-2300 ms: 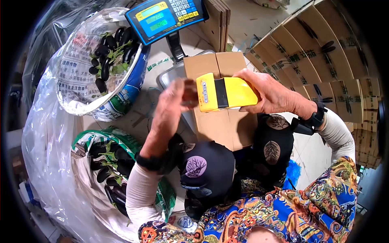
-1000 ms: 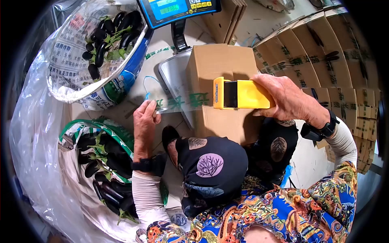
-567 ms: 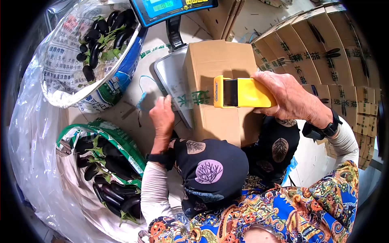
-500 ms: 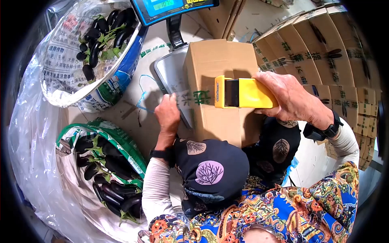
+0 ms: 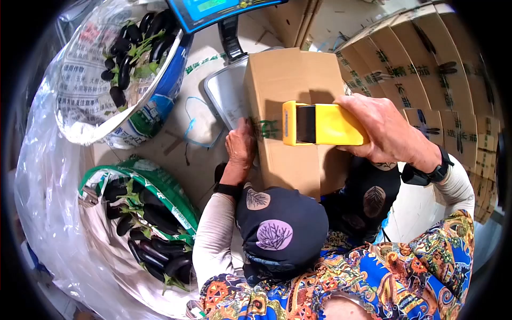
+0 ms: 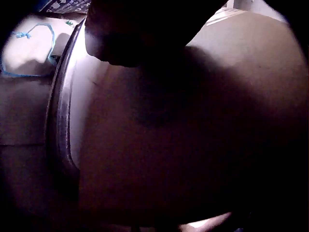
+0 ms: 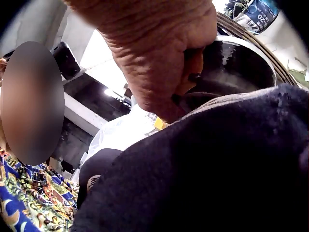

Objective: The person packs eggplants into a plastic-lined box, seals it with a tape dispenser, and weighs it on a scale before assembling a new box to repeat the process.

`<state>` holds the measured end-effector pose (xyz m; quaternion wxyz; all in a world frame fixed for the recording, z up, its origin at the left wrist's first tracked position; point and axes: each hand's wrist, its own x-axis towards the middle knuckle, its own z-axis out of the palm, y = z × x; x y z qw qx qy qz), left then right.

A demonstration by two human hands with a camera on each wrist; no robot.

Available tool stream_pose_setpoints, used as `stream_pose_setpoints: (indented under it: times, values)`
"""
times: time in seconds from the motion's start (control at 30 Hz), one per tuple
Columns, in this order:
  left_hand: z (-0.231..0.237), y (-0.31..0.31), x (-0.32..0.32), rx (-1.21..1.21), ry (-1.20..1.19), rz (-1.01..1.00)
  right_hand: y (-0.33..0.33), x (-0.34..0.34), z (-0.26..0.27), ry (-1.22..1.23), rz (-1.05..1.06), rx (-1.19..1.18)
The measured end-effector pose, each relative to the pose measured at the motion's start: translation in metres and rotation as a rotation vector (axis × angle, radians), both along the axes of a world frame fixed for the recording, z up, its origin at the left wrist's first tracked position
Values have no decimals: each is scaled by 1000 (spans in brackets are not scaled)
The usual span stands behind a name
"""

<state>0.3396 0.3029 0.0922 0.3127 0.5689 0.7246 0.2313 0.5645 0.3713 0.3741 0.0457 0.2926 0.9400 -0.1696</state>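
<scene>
In the head view my right hand grips a yellow tape dispenser by its right end, over the top of a cardboard box. Clear tape with green print runs from the dispenser's left end to the box's left edge. There my left hand is up against the box's left side, its fingertips in shadow and hidden. The left wrist view is dark: the hand is a silhouette close over the box. In the right wrist view the hand covers most of the dispenser.
The box stands on a scale platform, its display behind. At left are two sack-lined containers of eggplants, with more eggplants in the nearer one. Printed cartons are stacked at right. Blue string lies on the floor.
My left hand pulled the tape out leftward, then came back right and down to the box's left side. The right hand keeps the dispenser over the box, slightly right of its earlier place.
</scene>
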Motion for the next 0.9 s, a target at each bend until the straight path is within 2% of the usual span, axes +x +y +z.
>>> stream_pose_setpoints:
  times: [0.1, 0.13, 0.17, 0.2, 0.27, 0.33, 0.37, 0.47, 0.57, 0.6, 0.7, 0.73, 0.77, 0.83, 0.9]
  values:
    - [-8, 9, -7, -61, 88, -40, 2, 3, -5, 23, 20, 21]
    - [-12, 13, -12, 182, 83, -16, 2, 5, -7, 25, 13, 24]
    - [-17, 29, -14, 389, -13, 124, 1, 7, -7, 31, 16, 44]
    - [15, 46, -18, 500, 33, 201, 2, 10, -8, 22, 10, 40]
    - [87, 73, -19, 736, -89, 176, -1, 10, -10, 14, -5, 14]
    - [139, 96, -8, 817, 96, -114, 0, 7, -4, 6, -17, 8]
    - [151, 105, -1, 856, 186, -260, 0, 9, -2, 8, -17, 14]
    - [136, 126, 10, 730, 298, -469, -3, 13, -5, 52, -10, 42]
    - [138, 131, 10, 734, 416, -492, -4, 10, -8, 45, -24, 44]
    - [140, 134, 11, 822, 437, -505, -3, 8, -7, 29, -19, 24]
    - [145, 143, 17, 838, 396, -662, -4, 10, -8, 61, -14, 47]
    - [143, 146, 20, 759, 333, -681, -4, 10, -9, 78, -23, 72]
    - [141, 150, 22, 721, 250, -686, -3, 9, -15, 89, -24, 81]
    - [134, 156, 24, 688, 236, -694, -3, 12, -21, 145, 2, 132]
    - [133, 157, 29, 692, 309, -670, -3, 12, -24, 113, 2, 134]
